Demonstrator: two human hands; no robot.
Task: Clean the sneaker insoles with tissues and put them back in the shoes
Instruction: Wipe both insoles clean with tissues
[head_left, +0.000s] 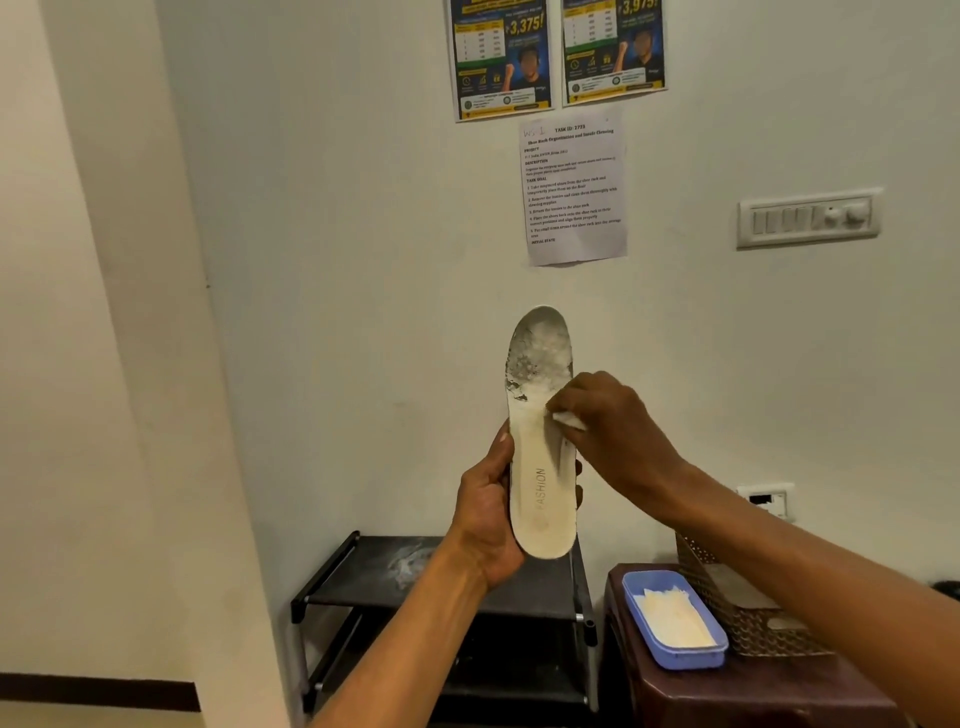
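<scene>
A white insole (540, 415) marked "FASHION" stands upright in front of the wall, its toe end grey and worn. My left hand (491, 514) grips its heel end from the left, thumb along the edge. My right hand (608, 421) pinches a small white tissue (569, 418) and presses it against the insole's right side near the middle. No shoe is in view.
A black shoe rack (374, 577) with a dusty top shelf stands below my hands. To its right a dark red stool (769, 691) carries a blue tray of tissues (672, 621) and a perforated metal basket (743, 597). Posters and a switch panel hang on the wall.
</scene>
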